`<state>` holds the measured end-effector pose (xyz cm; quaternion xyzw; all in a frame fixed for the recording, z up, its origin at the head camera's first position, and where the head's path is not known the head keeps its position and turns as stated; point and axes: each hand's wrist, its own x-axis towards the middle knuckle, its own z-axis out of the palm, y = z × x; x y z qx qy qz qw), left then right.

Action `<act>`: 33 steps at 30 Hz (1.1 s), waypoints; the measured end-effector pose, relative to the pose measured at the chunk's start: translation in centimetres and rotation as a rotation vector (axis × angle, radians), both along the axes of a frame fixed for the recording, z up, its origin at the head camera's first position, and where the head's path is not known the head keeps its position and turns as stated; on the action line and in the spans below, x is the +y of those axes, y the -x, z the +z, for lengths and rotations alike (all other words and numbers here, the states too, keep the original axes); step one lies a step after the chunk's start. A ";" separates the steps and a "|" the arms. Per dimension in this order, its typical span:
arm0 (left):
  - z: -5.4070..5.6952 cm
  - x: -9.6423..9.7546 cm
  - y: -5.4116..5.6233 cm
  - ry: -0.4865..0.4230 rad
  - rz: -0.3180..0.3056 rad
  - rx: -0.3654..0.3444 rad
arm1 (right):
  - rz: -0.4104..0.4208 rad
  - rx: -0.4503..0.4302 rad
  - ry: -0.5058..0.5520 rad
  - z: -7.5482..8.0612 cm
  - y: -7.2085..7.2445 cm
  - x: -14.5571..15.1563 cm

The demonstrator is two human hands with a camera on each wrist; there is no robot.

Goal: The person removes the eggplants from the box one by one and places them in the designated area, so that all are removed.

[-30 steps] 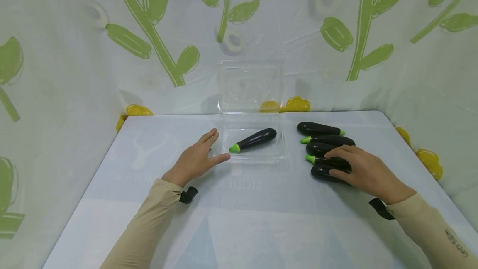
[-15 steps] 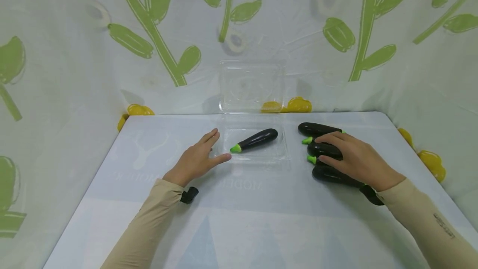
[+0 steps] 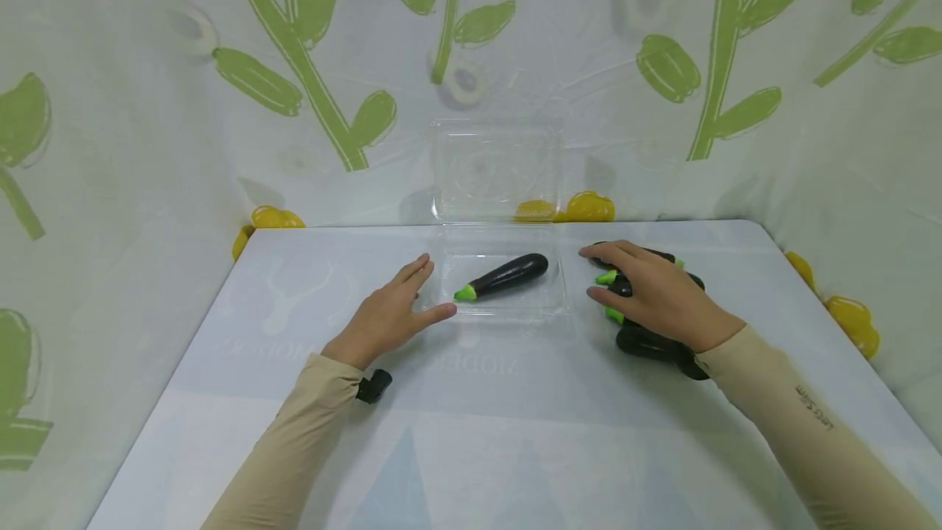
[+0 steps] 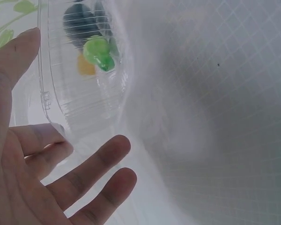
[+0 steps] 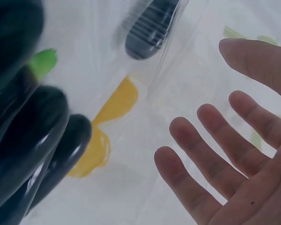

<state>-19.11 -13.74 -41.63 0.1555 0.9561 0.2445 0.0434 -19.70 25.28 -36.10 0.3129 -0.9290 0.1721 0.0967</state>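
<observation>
A clear plastic clamshell box (image 3: 557, 293) stands at the back of the table with its lid (image 3: 493, 170) raised. One dark eggplant (image 3: 511, 272) with a green stem end lies slantwise inside it. My left hand (image 3: 386, 317) is beside the box's left front corner, thumb and fingers spread and holding nothing; the left wrist view shows the fingertips right at the box wall (image 4: 84, 101). Over the row of eggplants (image 3: 643, 343) on the right hovers my right hand (image 3: 658, 293), partly hiding them. In the right wrist view its fingers (image 5: 182, 129) are spread, apart from the eggplants (image 5: 30, 145).
The white table (image 3: 471, 448) ends at a back edge against a hanging cloth (image 3: 515, 47) printed with green leaves and yellow flowers. Side cloths enclose the table left and right. A dark wrist camera (image 3: 374, 385) sits under my left wrist.
My right hand has moved away from me and to the left over the row of eggplants, from the nearer ones toward the farther ones. The left hand and the boxed eggplant stay in place.
</observation>
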 end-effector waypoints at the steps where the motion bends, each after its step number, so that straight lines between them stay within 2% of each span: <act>1: 0.0 0.0 0.0 0.001 0.000 0.000 | 0.003 -0.013 0.003 0.0 0.2 -0.3; 6: 0.1 0.1 0.0 0.004 0.002 -0.003 | 0.030 -0.062 0.012 0.2 1.0 -1.9; 19: 0.3 0.1 0.0 0.007 -0.004 0.000 | 0.118 -0.056 0.047 0.3 3.7 -5.4; 27: 0.2 0.2 -0.1 0.008 -0.001 0.002 | 0.167 -0.091 0.014 -1.1 5.2 -6.9; 33: 0.2 0.2 0.0 0.005 0.002 0.002 | 0.224 -0.177 -0.036 -2.0 5.5 -7.8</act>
